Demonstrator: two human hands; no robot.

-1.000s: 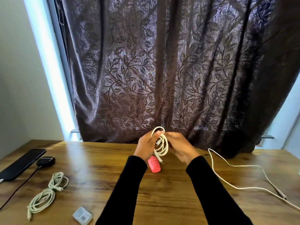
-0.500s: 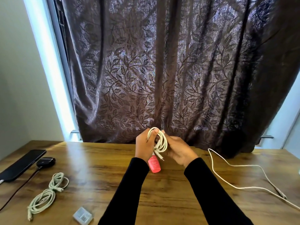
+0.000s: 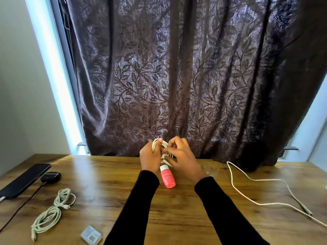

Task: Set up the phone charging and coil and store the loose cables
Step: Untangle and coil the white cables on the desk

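From the head view, both hands are raised just above the far middle of the table [image 3: 177, 209], and the white coil [image 3: 160, 147] sits between them. The left hand [image 3: 149, 157] has its fingers [image 3: 160, 140] curled through the loops, holding the bundle with its ring roughly upright. The right hand [image 3: 182, 157] is touching the coil's right side, its fingers pinched on the loose tail where strands poke out. That tail hangs down towards a pink bottle [image 3: 168, 177] lying just below, so I'd judge the right hand is the one to wrap or tuck it.

A finished coil [image 3: 51, 212] lies near left, by a phone [image 3: 24, 180] and a dark charger puck [image 3: 51, 176]. One loose cable [image 3: 256, 191] trails across the right side, uncoiled. A dark leaf-patterned curtain [image 3: 177, 76] hangs behind.
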